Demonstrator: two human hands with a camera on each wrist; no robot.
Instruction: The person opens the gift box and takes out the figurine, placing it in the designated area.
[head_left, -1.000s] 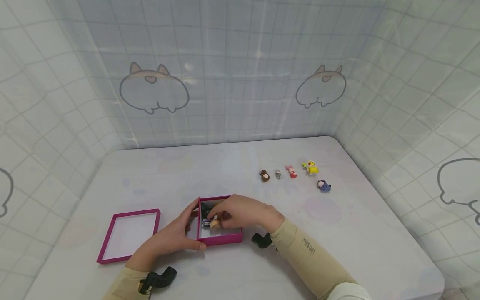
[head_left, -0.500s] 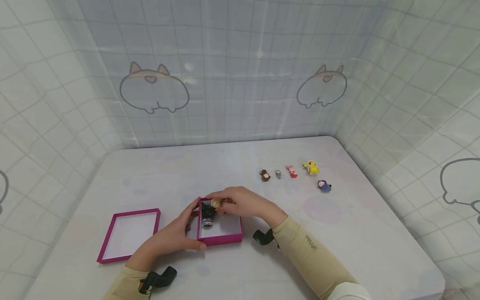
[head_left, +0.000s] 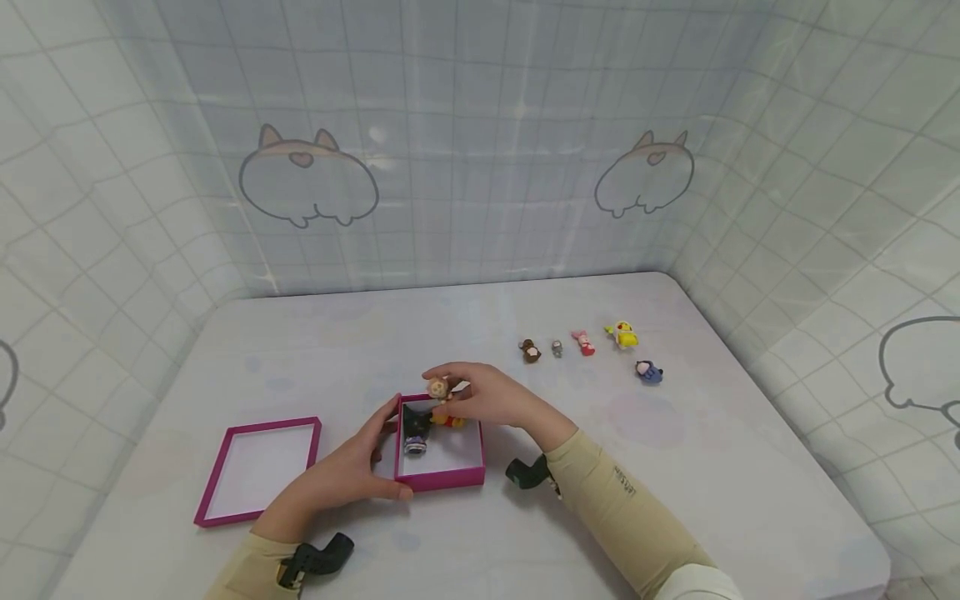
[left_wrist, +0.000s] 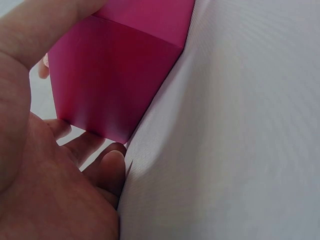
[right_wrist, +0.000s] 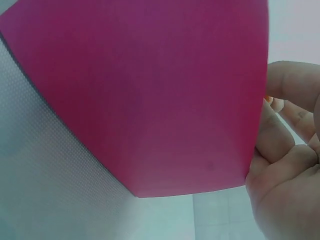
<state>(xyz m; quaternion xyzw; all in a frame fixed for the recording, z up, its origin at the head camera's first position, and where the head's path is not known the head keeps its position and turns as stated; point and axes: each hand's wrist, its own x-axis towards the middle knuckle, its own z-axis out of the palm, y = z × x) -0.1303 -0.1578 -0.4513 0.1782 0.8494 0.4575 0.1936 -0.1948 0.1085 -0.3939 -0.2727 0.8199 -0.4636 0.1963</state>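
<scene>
My left hand (head_left: 345, 471) holds the left side of an open magenta box (head_left: 441, 479), thumb along the front wall and fingers at the far side. My right hand (head_left: 487, 396) pinches a small tan-headed figurine (head_left: 438, 387) over the box's back rim. Just below the right thumb shows a red and yellow figurine (head_left: 448, 422); its upper part is hidden. A dark figurine (head_left: 416, 429) lies along the box's left wall. In the right wrist view the box wall (right_wrist: 150, 100) hides most of what the fingers hold.
The box's magenta-rimmed lid (head_left: 315, 450) lies upturned at the left. On the table's right side lie several figurines: a brown one (head_left: 529, 351), a small grey one (head_left: 557, 348), a pink and red one (head_left: 583, 342), a yellow one (head_left: 622, 335) and a blue one (head_left: 648, 372).
My right hand has lifted the tan-headed figurine from the front of the box interior up and back to the rear rim. The left hand and box have stayed put.
</scene>
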